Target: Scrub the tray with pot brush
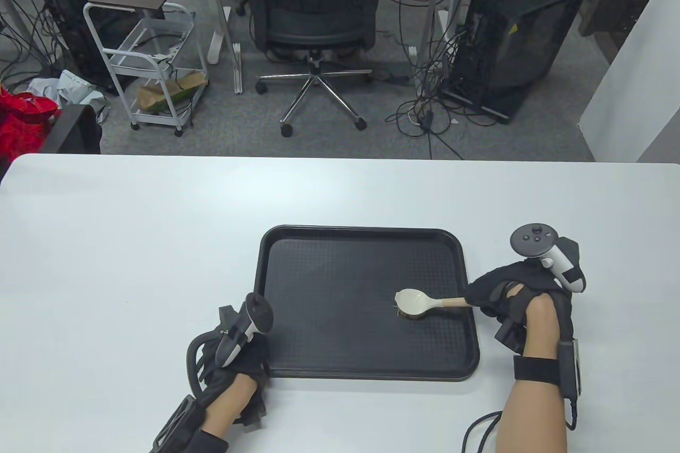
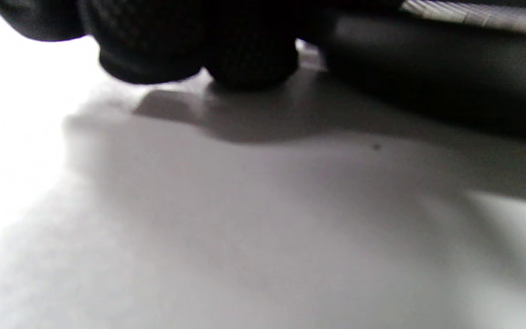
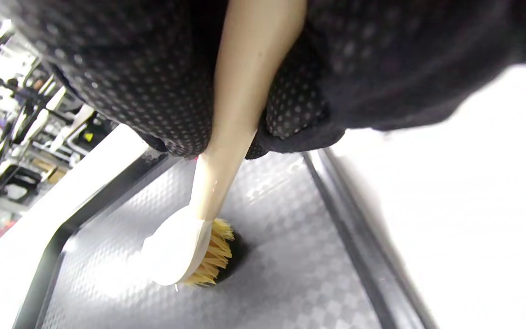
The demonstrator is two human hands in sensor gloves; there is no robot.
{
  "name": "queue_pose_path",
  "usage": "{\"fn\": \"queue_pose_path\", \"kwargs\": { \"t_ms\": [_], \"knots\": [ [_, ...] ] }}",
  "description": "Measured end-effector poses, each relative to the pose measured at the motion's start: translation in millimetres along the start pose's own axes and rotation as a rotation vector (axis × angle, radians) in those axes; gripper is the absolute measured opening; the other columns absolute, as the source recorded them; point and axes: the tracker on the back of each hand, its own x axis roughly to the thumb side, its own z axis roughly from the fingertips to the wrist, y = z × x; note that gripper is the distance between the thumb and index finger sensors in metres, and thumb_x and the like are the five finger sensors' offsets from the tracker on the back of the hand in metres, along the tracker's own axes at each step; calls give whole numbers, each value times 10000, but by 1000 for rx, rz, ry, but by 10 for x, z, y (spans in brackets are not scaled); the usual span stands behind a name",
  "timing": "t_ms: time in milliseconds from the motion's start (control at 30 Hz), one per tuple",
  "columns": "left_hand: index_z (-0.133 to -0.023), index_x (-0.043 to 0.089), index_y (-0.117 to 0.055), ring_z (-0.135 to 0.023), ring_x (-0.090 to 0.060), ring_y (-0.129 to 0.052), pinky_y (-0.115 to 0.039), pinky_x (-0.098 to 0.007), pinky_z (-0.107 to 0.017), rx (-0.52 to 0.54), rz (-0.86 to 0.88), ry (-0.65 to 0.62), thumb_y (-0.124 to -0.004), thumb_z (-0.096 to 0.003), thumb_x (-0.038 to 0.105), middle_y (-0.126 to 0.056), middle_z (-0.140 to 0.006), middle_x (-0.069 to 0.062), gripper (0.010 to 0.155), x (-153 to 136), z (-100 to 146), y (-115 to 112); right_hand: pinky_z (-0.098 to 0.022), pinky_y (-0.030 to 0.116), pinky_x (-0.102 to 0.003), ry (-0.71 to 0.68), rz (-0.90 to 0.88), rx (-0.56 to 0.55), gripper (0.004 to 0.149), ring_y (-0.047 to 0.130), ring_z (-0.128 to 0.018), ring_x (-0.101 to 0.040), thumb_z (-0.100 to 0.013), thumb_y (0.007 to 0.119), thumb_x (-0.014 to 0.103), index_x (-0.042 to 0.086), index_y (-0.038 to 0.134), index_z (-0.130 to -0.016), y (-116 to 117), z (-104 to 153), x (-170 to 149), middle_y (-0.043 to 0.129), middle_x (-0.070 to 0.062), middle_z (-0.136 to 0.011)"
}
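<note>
Lying flat on the white table [image 1: 133, 240], the black rectangular plastic tray [image 1: 366, 362] was steadied at its near left corner by the gloved left hand [image 1: 234, 362]; whether those fingers were curled could not be told. The cream-handled pot brush [image 1: 419, 304] was gripped by the right hand [image 1: 520, 304], its yellow bristles [image 3: 213, 260] pressed onto the tray's right half.

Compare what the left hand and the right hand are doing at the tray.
The right hand grips the pot brush by its handle; the left hand holds no tool. The right hand is at the tray's right edge, working over its surface; the left hand rests against its near-left corner. Both wear black gloves with trackers.
</note>
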Motion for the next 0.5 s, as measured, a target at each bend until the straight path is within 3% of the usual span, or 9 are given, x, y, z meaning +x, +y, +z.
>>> {"fn": "queue_pose_path", "kwargs": {
  "t_ms": [367,500],
  "knots": [
    [-944,72,-531,-417,-204,-956,-801,-493,-426,0,-6,3,-714,-448,444,-871,-613,12,646,5,3,2,-227,804,-561,87,-155,-63,447,971,-161,-365,-340,1034,290,66,1024,-727,-245,104,-582,1023,-198,-479],
    [-944,73,-531,-418,-204,-955,-801,-494,-426,-1,-4,3,-714,-448,443,-871,-612,11,645,5,2,1,-234,800,-562,72,-189,-82,443,968,-169,-366,-343,1034,285,65,1024,-727,-296,165,-633,1016,-201,-488]
  ]
}}
